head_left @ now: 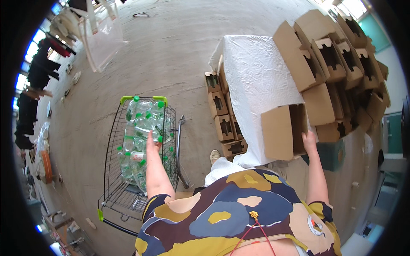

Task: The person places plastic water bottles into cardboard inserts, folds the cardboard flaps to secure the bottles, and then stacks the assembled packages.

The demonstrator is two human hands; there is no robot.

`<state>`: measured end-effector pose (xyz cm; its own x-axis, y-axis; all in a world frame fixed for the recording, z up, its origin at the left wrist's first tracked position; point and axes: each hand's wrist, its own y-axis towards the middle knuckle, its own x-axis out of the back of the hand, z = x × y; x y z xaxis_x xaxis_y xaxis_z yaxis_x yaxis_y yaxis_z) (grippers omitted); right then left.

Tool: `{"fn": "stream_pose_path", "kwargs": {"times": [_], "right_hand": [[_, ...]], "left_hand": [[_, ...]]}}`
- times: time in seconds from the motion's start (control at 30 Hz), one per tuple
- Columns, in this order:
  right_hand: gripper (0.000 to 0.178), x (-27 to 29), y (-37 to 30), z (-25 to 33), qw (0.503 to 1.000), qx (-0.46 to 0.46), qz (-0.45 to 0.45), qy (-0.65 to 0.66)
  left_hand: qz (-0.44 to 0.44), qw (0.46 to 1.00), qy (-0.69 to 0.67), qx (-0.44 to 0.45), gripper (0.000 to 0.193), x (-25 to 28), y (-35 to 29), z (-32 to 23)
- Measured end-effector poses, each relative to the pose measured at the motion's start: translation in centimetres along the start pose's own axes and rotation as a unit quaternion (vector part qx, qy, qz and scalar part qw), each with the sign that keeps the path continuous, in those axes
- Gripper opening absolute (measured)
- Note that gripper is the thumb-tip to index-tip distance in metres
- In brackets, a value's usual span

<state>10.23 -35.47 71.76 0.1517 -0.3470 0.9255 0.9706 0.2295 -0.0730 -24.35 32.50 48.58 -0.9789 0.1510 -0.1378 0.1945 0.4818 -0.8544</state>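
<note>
At the left stands a black wire shopping cart [112, 149] with green corner pieces, holding several clear plastic bottles with green caps. My left hand [152, 144] is in among them, its fingers and thumb around a plastic bottle [145, 130] near its cap; the grip is partly hidden. On the right, my right hand [309, 141] grips the right edge of an upright brown cardboard box [276, 133]. The box's dark opening shows, and its inside bottom is hidden. It sits at the near end of a white-covered table [256, 68].
Many brown cardboard boxes [329, 62] with cut-out openings are piled on the table's right. Smaller boxes [217, 102] are stacked along its left side. The cart's handle [182, 149] curves toward the table. Clothes [36, 72] hang at far left, near a clear plastic bag [100, 42].
</note>
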Motion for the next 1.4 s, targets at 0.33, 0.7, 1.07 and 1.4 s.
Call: {"fn": "stream_pose_path", "kwargs": {"times": [0.33,0.7,1.07,1.4], "right_hand": [[0.025,-1.2,0.4,-1.5,0.999,-0.019,-0.028,-0.017],[0.039,2.0,-0.2,0.8,0.988,-0.006,0.077,0.135],[0.042,2.7,1.1,-3.6,0.927,-0.005,0.162,0.338],[0.033,2.7,1.2,-2.4,0.945,0.024,0.161,0.283]], "left_hand": [[0.306,0.921,-0.151,-0.188,0.066,-8.2,-18.0,-2.8],[0.536,0.634,0.323,-0.454,0.068,-32.2,-40.3,8.0],[0.565,0.092,0.579,-0.580,0.052,-47.7,-45.1,21.4],[0.445,0.027,0.755,-0.482,0.040,-50.8,-42.0,26.5]]}}
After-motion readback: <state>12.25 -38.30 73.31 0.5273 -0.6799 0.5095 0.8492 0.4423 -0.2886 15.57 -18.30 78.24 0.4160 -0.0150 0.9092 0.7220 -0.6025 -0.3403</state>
